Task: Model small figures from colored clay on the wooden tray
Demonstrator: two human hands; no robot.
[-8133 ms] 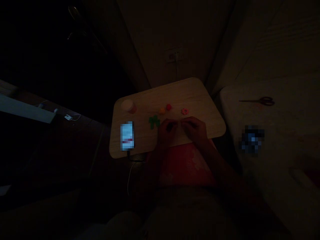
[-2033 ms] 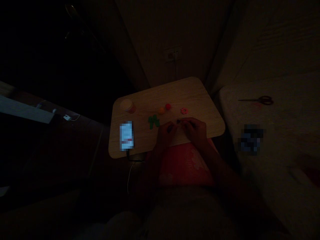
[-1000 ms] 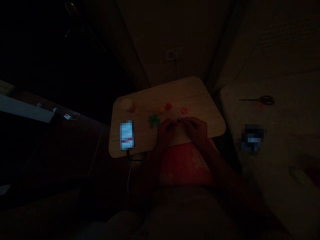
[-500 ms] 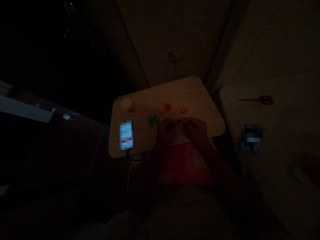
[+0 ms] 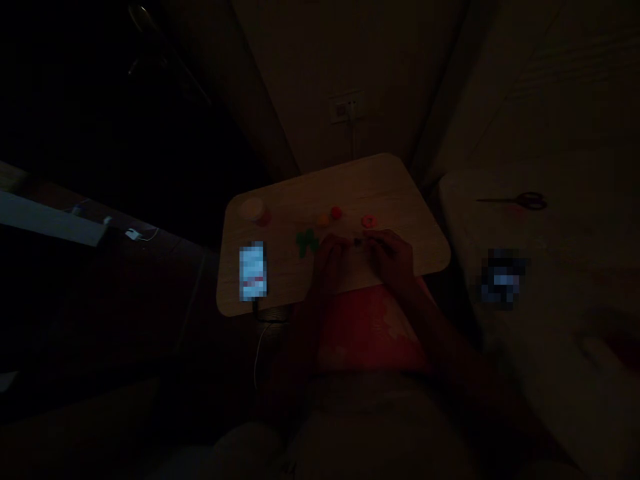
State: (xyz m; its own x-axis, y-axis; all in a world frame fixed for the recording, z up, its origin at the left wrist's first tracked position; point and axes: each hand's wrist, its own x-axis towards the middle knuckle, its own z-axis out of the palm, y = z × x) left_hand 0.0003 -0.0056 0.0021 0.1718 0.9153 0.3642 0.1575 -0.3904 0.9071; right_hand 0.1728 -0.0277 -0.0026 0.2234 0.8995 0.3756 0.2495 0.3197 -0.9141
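The scene is very dark. Both my hands rest together on the near part of a small wooden lap table. My left hand and my right hand have curled fingers pinched toward a tiny dark piece between them. Just beyond the hands lie a green shape, an orange ball, a red ball and a pink ring-like piece. A red cushion lies under my forearms.
A lit phone with a cable lies at the table's left front. A small pale pot stands at the back left. Scissors and a dark blurred object lie on the bed to the right. A wall socket sits behind.
My hands have shifted slightly forward and closer together over the tiny piece; the left hand now covers part of the green shape's edge. Nothing else has moved.
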